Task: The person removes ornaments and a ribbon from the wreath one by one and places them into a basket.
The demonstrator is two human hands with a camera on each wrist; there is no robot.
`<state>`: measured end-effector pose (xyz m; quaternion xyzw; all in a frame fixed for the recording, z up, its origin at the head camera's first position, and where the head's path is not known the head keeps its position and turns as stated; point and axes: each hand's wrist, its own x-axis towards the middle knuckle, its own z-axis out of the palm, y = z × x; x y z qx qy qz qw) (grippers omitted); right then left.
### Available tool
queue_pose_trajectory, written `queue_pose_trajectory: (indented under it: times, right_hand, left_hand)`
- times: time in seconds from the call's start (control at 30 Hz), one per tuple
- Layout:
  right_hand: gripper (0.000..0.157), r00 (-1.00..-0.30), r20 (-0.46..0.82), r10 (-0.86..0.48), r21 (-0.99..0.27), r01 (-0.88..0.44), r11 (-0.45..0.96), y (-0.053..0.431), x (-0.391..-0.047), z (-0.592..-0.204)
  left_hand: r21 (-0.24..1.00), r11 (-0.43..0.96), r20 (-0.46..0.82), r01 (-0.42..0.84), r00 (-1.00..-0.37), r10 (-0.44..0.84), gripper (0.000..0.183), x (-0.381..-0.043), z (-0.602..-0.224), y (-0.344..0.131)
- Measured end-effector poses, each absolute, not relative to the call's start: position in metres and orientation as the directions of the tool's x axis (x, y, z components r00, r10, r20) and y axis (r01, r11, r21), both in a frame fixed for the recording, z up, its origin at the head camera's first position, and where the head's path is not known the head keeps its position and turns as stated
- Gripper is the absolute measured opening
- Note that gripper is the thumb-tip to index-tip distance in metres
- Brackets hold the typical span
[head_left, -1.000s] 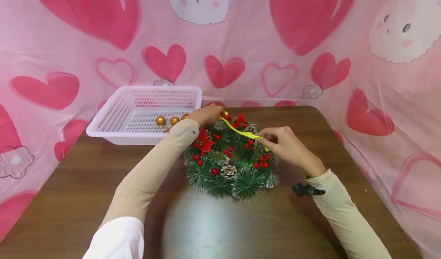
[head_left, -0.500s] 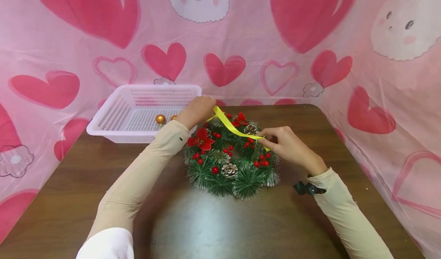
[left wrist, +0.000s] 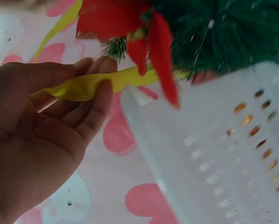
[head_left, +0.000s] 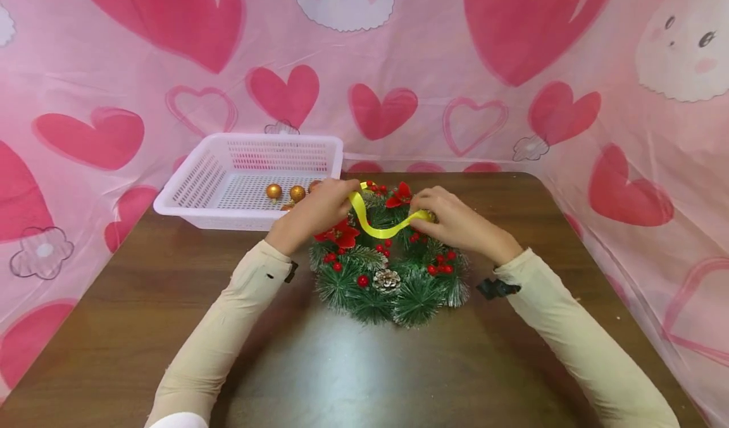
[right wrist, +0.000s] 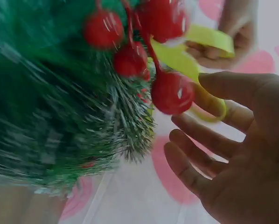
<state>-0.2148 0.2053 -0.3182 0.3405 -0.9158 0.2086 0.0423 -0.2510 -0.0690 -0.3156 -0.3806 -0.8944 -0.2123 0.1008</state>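
A green wreath (head_left: pixel 370 298) with red berries, red flowers and pinecones lies on the table. Above its far side a yellow ribbon (head_left: pixel 380 232) sags in a curve between my two hands. My left hand (head_left: pixel 321 209) pinches the ribbon near the basket's corner; in the left wrist view, the ribbon (left wrist: pixel 83 87) passes between its fingers. My right hand (head_left: pixel 450 220) holds the other length between thumb and index finger, with the remaining fingers (right wrist: pixel 195 170) loosely bent beside the berries (right wrist: pixel 173 92). Part of the ribbon is hidden behind the wreath's berries and flowers.
A white plastic basket (head_left: pixel 193 214) stands at the back left, close to my left hand. Several gold baubles (head_left: pixel 274 191) lie inside it. The brown wooden table (head_left: pixel 142 301) ends at a pink heart-patterned cloth (head_left: pixel 438 67) behind.
My left hand first lifted the ribbon toward the basket, then came lower and nearer. My right hand moved left and slightly up. The stretched ribbon now hangs slack.
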Motion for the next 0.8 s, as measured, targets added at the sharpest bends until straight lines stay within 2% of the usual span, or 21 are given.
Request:
queue_pose_trajectory:
  times: [0.2,0.3,0.5,0.6,0.7,0.8]
  right_hand:
    - [0.045,-0.726,-0.065,-0.685,-0.288,-0.644,0.709,0.184,-0.252,-0.326]
    - [0.052,-0.725,-0.136,-0.675,-0.276,-0.627,0.729,0.191,-0.253,-0.333]
    - [0.065,-0.734,-0.087,-0.674,-0.309,-0.623,0.718,0.221,-0.241,-0.338]
    - [0.066,-0.729,-0.080,-0.680,-0.335,-0.622,0.707,0.235,-0.235,-0.338]
    - [0.065,-0.731,-0.085,-0.677,-0.342,-0.616,0.709,0.246,-0.232,-0.339]
    - [0.062,-0.733,-0.093,-0.674,-0.349,-0.610,0.711,0.255,-0.232,-0.341]
  left_hand:
    - [0.389,0.559,0.396,0.732,-0.681,0.616,0.022,-0.246,-0.330,-0.062]
    - [0.417,0.546,0.430,0.727,-0.687,0.586,0.023,-0.248,-0.332,-0.062]
    - [0.440,0.550,0.590,0.710,-0.690,0.420,0.015,-0.257,-0.316,-0.073]
    - [0.419,0.598,0.613,0.684,-0.698,0.370,0.016,-0.257,-0.310,-0.081]
    - [0.347,0.657,0.575,0.669,-0.705,0.414,0.020,-0.250,-0.312,-0.086]
    - [0.192,0.723,0.510,0.664,-0.697,0.504,0.020,-0.242,-0.321,-0.083]
